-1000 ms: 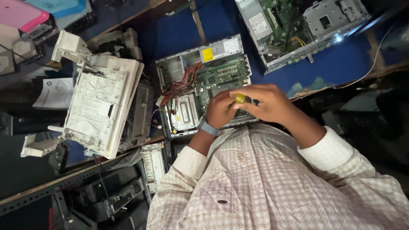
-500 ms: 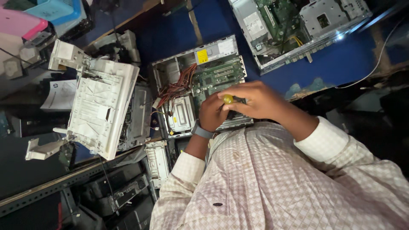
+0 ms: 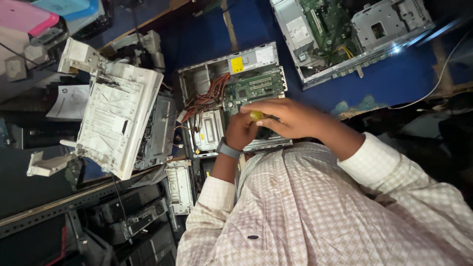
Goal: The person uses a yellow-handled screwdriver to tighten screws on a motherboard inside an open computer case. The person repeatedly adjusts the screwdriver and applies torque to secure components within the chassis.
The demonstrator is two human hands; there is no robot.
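Here, seen from above, a person in a checked shirt (image 3: 315, 212) works over an open computer case (image 3: 236, 101) lying on a blue bench (image 3: 394, 81). Both hands meet above the case's green circuit board (image 3: 253, 86). The right hand (image 3: 290, 118) curls its fingers around a yellow screwdriver handle (image 3: 256, 116), while the left hand (image 3: 241, 130), with a grey watch at the wrist, closes against the same handle from below. Compared with a second earlier, the hands have stayed clasped on the tool over the case, though the whole scene sits slightly lower and further left. A dismantled white printer (image 3: 116, 125) lies to one side; a second opened case (image 3: 345, 34) rests well apart.
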